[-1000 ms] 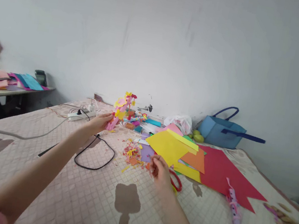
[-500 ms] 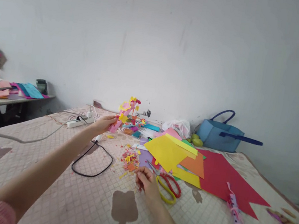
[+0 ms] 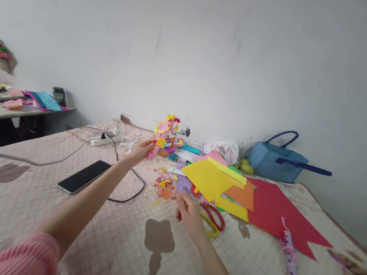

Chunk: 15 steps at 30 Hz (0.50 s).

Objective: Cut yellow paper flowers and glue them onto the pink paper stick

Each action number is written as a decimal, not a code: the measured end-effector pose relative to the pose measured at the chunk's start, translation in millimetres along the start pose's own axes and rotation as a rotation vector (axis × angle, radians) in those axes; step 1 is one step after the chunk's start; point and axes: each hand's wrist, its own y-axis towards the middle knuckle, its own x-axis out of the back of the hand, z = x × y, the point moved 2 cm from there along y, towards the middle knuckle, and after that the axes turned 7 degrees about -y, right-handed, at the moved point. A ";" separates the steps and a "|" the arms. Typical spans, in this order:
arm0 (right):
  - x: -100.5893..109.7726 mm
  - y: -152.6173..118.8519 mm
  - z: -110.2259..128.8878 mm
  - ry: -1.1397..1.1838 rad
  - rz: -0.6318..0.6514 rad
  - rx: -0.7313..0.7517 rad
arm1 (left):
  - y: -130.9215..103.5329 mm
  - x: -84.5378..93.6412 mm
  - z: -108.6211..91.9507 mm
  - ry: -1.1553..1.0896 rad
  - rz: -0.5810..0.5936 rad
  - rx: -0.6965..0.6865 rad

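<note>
My left hand reaches far out and holds a pink paper craft with yellow and red paper flowers, its fingers closed on the lower end. Nearer to me, my right hand is curled closed beside red and yellow scissors; what its fingers hold, if anything, is too small to make out. Just beyond it lies a pile of small paper scraps. Yellow paper sheets lie to the right of the scraps.
A black phone, a power strip and cables lie left. Red paper, a rolled purple paper piece and a blue bag are at the right. Another table stands far left.
The view has shifted, and the phone now shows beside my left forearm. My left hand still holds the craft; my right hand remains curled by the scissors.
</note>
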 end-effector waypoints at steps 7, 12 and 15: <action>31.4 11.7 -3.4 -0.313 -0.047 0.131 | -2.5 -3.4 20.3 -0.011 0.002 -0.018; 41.2 11.1 -2.5 -0.381 -0.154 0.105 | -6.6 -4.6 18.2 -0.003 0.002 -0.038; 41.7 9.2 -2.3 -0.426 -0.207 0.067 | -11.8 -2.2 16.4 0.004 0.003 -0.035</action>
